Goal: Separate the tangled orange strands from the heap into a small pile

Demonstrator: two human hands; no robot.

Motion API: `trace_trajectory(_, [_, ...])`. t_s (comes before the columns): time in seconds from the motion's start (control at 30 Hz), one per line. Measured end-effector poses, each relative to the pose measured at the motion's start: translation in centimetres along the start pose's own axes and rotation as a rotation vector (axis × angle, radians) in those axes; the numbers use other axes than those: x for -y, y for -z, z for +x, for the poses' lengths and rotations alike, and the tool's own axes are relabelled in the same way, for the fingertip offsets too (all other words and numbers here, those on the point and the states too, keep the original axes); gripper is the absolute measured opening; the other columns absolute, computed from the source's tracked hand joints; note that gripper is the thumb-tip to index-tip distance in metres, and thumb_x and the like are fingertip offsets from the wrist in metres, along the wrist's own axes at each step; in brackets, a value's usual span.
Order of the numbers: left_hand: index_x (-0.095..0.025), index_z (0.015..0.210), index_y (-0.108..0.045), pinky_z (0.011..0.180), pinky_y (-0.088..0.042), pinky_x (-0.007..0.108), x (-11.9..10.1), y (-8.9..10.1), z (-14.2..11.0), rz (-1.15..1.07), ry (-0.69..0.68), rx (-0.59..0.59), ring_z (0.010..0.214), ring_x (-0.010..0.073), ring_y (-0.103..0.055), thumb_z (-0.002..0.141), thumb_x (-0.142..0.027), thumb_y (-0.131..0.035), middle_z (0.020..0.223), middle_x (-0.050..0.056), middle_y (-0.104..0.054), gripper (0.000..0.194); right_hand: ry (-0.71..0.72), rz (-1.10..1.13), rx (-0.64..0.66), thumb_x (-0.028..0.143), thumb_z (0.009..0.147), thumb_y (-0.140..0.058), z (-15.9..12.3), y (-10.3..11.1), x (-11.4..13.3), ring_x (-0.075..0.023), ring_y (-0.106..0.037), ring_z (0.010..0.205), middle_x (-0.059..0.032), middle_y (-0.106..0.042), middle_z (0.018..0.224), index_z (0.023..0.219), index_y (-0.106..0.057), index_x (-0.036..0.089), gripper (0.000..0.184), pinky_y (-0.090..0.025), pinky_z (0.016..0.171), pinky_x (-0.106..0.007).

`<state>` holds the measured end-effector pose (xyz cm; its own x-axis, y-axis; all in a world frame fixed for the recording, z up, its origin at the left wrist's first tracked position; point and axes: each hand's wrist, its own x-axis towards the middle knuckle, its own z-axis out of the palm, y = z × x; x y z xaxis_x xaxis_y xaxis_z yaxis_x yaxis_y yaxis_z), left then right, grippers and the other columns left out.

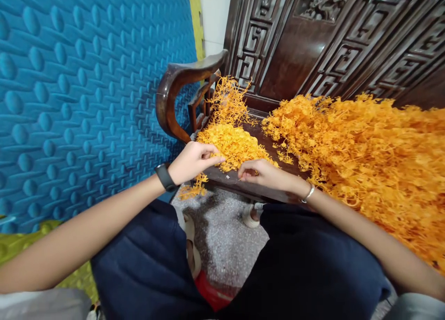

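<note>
In the head view my left hand, with a dark band at the wrist, is over the near left edge of a pile of small yellow-orange plastic pieces. Its thumb and fingers are drawn together; whatever they pinch is too small to make out. My right hand, wearing a silver bracelet, is closed with curled fingers at the near right edge of that pile. Its fingertips hide anything they hold. Some orange strands show below my left hand. Behind the pile lies a tangle of thin orange branched strands.
A big heap of orange flower-like pieces covers the right side of the dark wooden bench. The bench's curved armrest rises at the left, beside a blue textured mat. Below is a speckled floor with a red object.
</note>
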<state>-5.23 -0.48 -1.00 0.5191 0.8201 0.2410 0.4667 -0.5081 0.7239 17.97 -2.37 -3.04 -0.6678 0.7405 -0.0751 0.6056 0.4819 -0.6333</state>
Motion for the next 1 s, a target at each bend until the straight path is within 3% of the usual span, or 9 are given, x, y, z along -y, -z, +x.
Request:
trace_trajectory(0.13, [-0.012, 0.062, -0.061, 0.044, -0.020, 0.021, 0.4, -0.1, 0.5, -0.035, 0.036, 0.012, 0.043, 0.0062, -0.028, 0.074, -0.030, -0.061, 0.043, -0.007, -0.032, 0.021, 0.032, 0.004, 0.017, 0.010, 0.082, -0.049, 0.5, -0.4, 0.1, -0.0109, -0.059, 0.074, -0.0059, -0.066, 0.083, 0.087, -0.065, 0.011, 0.016, -0.047, 0.071, -0.027])
trace_trajectory(0.37, [-0.014, 0.049, -0.045, 0.046, -0.020, 0.021, 0.6, 0.1, 0.8, -0.026, 0.058, 0.038, 0.045, 0.0056, -0.026, 0.075, -0.034, -0.058, 0.044, -0.007, -0.028, 0.036, 0.008, 0.072, 0.008, 0.011, 0.081, -0.048, 0.5, -0.8, 0.2, -0.0121, -0.061, 0.078, -0.0056, -0.068, 0.085, 0.090, -0.066, 0.013, 0.019, -0.047, 0.076, -0.027])
trace_trajectory(0.5, [-0.014, 0.050, -0.045, 0.046, -0.019, 0.021, 0.6, 0.2, 0.6, -0.032, 0.073, 0.052, 0.045, 0.0056, -0.026, 0.076, -0.036, -0.057, 0.044, -0.007, -0.029, 0.035, -0.127, 0.222, -0.404, 0.013, 0.077, -0.053, 2.2, 0.9, -1.5, -0.0113, -0.058, 0.063, -0.0019, -0.063, 0.068, 0.086, -0.063, 0.013, 0.013, -0.048, 0.064, -0.027])
trace_trajectory(0.6, [-0.015, 0.050, -0.044, 0.047, -0.019, 0.022, 0.6, 0.0, 0.7, -0.042, 0.072, 0.076, 0.045, 0.0059, -0.026, 0.076, -0.036, -0.056, 0.044, -0.007, -0.030, 0.036, -0.208, 0.400, -0.755, 0.009, 0.076, -0.051, 5.6, 4.6, -3.6, -0.0091, -0.056, 0.060, -0.0014, -0.060, 0.067, 0.080, -0.059, 0.014, 0.011, -0.047, 0.058, -0.023])
trace_trajectory(0.67, [-0.015, 0.050, -0.044, 0.047, -0.019, 0.022, 0.6, -0.2, 0.9, -0.040, 0.068, 0.087, 0.045, 0.0062, -0.027, 0.076, -0.036, -0.056, 0.044, -0.007, -0.030, 0.036, -0.234, 0.487, -0.848, 0.007, 0.079, -0.048, 7.9, 7.3, -4.8, -0.0080, -0.057, 0.059, -0.0017, -0.061, 0.074, 0.094, -0.059, 0.017, 0.021, -0.047, 0.055, -0.021])
trace_trajectory(0.8, [-0.014, 0.052, -0.049, 0.047, -0.019, 0.022, 0.3, -0.7, 1.2, -0.032, 0.062, 0.095, 0.045, 0.0064, -0.026, 0.076, -0.035, -0.057, 0.043, -0.007, -0.029, 0.032, -0.288, 0.619, -0.800, 0.007, 0.076, -0.052, 9.2, 9.1, -6.1, -0.0087, -0.060, 0.059, -0.0020, -0.063, 0.090, 0.129, -0.039, 0.030, 0.059, -0.048, 0.050, -0.021])
trace_trajectory(0.9, [-0.013, 0.058, -0.058, 0.047, -0.020, 0.021, 0.2, -0.8, 1.4, -0.025, 0.076, 0.106, 0.044, 0.0065, -0.026, 0.074, -0.034, -0.058, 0.042, -0.008, -0.031, 0.026, -0.328, 0.690, -0.690, 0.013, 0.077, -0.056, 7.5, 6.7, -5.3, -0.0084, -0.063, 0.065, -0.0054, -0.064, 0.097, 0.114, -0.052, 0.021, 0.039, -0.049, 0.053, -0.020])
trace_trajectory(0.97, [-0.012, 0.059, -0.061, 0.047, -0.020, 0.022, 0.3, -0.8, 1.5, -0.020, 0.089, 0.095, 0.043, 0.0065, -0.027, 0.073, -0.034, -0.059, 0.041, -0.007, -0.032, 0.026, -0.247, 0.790, -0.485, 0.025, 0.082, -0.054, 6.0, 4.8, -3.8, -0.0102, -0.065, 0.071, -0.0087, -0.066, 0.096, 0.096, -0.060, 0.015, 0.019, -0.051, 0.059, -0.021])
trace_trajectory(1.0, [-0.012, 0.059, -0.061, 0.047, -0.020, 0.022, 0.5, -0.8, 1.6, -0.017, 0.096, 0.089, 0.043, 0.0065, -0.027, 0.072, -0.034, -0.059, 0.041, -0.007, -0.032, 0.026, -0.195, 0.814, -0.368, 0.031, 0.083, -0.053, 5.4, 4.1, -2.9, -0.0109, -0.065, 0.072, -0.0092, -0.067, 0.095, 0.092, -0.062, 0.014, 0.021, -0.052, 0.062, -0.023])
